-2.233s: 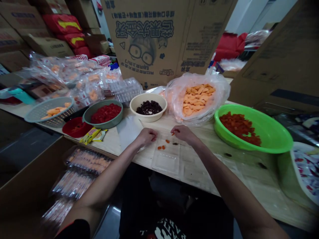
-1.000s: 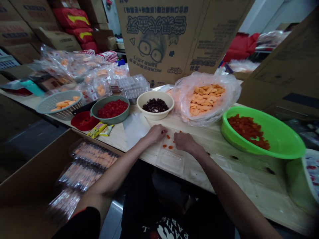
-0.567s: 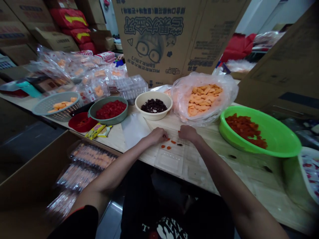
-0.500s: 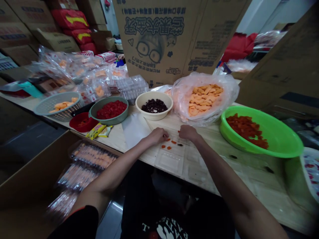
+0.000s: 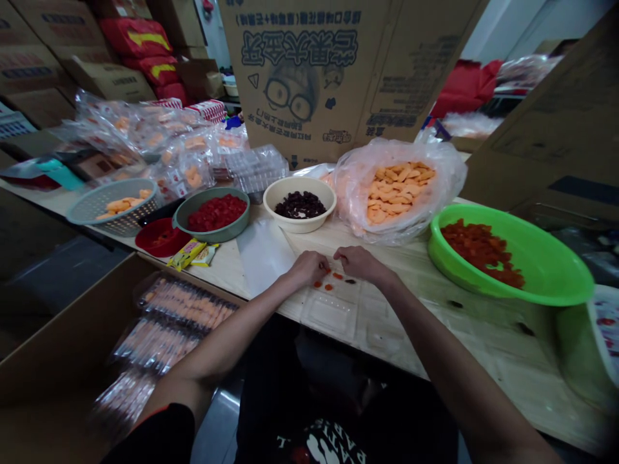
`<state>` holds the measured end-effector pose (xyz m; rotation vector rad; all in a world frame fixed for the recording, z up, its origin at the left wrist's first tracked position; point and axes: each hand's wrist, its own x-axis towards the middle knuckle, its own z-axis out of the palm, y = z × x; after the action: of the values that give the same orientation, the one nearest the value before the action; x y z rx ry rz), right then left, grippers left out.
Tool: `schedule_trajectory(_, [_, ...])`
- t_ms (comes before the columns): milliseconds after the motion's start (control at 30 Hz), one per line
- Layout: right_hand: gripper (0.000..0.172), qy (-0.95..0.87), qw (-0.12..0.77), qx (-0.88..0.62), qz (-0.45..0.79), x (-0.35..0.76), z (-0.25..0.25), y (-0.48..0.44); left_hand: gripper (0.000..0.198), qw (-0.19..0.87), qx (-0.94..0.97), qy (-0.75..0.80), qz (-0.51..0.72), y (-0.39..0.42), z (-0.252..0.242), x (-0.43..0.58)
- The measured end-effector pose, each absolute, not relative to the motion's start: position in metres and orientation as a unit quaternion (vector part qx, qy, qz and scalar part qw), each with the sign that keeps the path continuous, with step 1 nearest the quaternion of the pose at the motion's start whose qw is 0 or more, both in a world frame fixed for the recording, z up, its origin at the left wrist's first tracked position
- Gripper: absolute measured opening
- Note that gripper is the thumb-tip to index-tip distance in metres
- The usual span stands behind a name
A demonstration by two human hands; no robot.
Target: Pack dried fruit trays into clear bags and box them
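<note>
My left hand (image 5: 310, 267) is closed in a pinch over a clear plastic tray, with a small orange dried-fruit piece (image 5: 327, 271) at its fingertips. Facing it, my right hand (image 5: 360, 263) has curled fingers and a bent index finger by the thumb; whatever they hold is too small to make out. Between and below the hands lie several orange pieces (image 5: 329, 287) and one dark piece (image 5: 350, 281). Another clear compartment tray (image 5: 329, 314) lies at the table's near edge, with more clear trays to its right.
Behind the hands stand a cream bowl (image 5: 300, 223) of dark dried fruit and a plastic bag (image 5: 447, 171) of pale orange biscuit-like pieces. A green basin (image 5: 556, 274) is right; a grey-green bowl (image 5: 211, 235) of red pieces is left. An open carton (image 5: 62, 322) holds packed trays.
My right hand has shifted slightly left and toward me, closer to my left hand. An orange piece that showed at its fingertips is no longer visible there. My left hand stays nearly in place.
</note>
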<state>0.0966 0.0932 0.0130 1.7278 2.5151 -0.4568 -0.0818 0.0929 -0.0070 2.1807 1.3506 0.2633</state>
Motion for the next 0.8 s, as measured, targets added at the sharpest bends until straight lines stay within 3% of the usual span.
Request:
schedule_trajectory(167, [0.041, 0.806, -0.001, 0.566, -0.175, 0.107, 0.006, 0.082, 0.021, 0.283, 0.787, 0.524, 0.161, 0.091, -0.008, -0.101])
schedule_trajectory(267, [0.049, 0.785, -0.024, 0.59, -0.187, 0.111, 0.005, 0.082, 0.014, 0.288, 0.797, 0.516, 0.123, 0.08, -0.009, -0.108])
schedule_trajectory(400, [0.037, 0.766, -0.043, 0.617, -0.175, 0.122, 0.011, 0.085, 0.01, 0.292, 0.808, 0.504, 0.089, 0.068, -0.016, -0.108])
schedule_trajectory(600, [0.033, 0.751, -0.06, 0.634, -0.172, 0.138, 0.019, 0.078, 0.014, 0.353, 0.763, 0.508, 0.188, 0.08, -0.014, -0.109])
schedule_trajectory(700, [0.032, 0.752, -0.06, 0.633, -0.173, 0.139, 0.018, 0.074, 0.024, 0.308, 0.786, 0.498, 0.198, 0.097, -0.008, -0.105])
schedule_trajectory(800, [0.032, 0.762, -0.062, 0.62, -0.176, 0.135, 0.015, 0.07, 0.021, 0.218, 0.854, 0.454, 0.132, 0.11, -0.004, -0.095])
